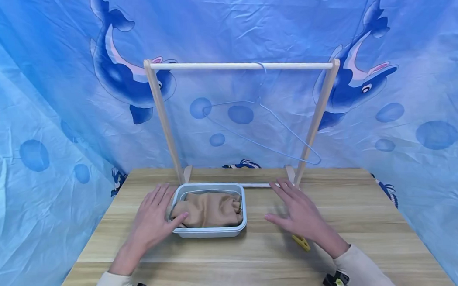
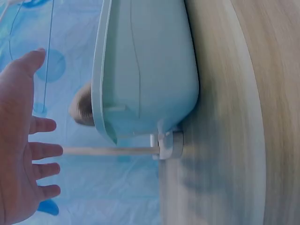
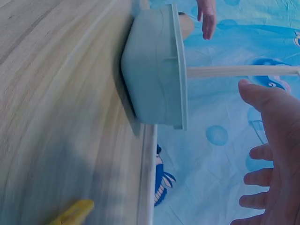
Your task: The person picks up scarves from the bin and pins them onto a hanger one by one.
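Observation:
A pale blue plastic basin (image 1: 211, 233) stands on the table, with a bunched brown cloth (image 1: 209, 210) inside it. My left hand (image 1: 155, 217) hovers over the basin's left side with fingers extended, and in the left wrist view that hand (image 2: 18, 136) is apart from the basin (image 2: 154, 61). To the right of the basin, my right hand (image 1: 298, 211) is held above the table with straight, spread fingers and nothing in it. Partly covered by that hand, a yellow clothespin (image 1: 301, 243) lies on the table; its tip also shows in the right wrist view.
Behind the basin rises a wooden garment rack (image 1: 240, 65). From its top bar hangs a thin blue wire hanger (image 1: 274, 114), nothing on it. The wood-grain table (image 1: 237, 273) is backed and flanked by a blue curtain (image 1: 222, 25) printed with dolphins.

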A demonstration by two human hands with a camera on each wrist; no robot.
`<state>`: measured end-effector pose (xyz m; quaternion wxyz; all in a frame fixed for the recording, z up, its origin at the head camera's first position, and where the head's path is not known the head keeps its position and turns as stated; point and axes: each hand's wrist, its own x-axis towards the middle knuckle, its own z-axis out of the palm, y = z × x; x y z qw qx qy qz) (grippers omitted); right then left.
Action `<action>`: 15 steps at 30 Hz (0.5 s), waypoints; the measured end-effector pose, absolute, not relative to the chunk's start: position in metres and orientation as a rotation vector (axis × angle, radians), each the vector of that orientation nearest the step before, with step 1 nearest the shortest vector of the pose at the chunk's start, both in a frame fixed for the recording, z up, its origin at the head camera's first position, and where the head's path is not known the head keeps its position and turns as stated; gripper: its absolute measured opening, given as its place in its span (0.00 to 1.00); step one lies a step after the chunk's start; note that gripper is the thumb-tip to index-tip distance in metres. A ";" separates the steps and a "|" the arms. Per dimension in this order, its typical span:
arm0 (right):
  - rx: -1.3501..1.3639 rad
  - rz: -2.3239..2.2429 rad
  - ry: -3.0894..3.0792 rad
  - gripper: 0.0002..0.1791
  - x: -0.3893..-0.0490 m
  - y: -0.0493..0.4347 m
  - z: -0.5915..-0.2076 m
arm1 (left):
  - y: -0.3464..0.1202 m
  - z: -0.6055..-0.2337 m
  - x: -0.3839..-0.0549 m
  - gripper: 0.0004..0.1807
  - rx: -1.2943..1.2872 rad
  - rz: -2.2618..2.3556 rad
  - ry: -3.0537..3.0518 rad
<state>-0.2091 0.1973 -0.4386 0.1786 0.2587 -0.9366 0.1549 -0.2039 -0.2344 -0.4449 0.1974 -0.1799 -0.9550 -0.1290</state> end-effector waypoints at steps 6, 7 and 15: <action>0.785 0.553 -2.650 0.50 -0.213 0.182 -0.447 | -0.245 -0.449 -0.205 0.45 -0.485 -0.475 -2.661; 0.795 0.564 -2.646 0.49 -0.214 0.180 -0.449 | -0.246 -0.450 -0.205 0.45 -0.481 -0.490 -2.661; 0.828 0.604 -2.649 0.50 -0.222 0.160 -0.465 | -0.251 -0.461 -0.204 0.41 -0.449 -0.574 -2.667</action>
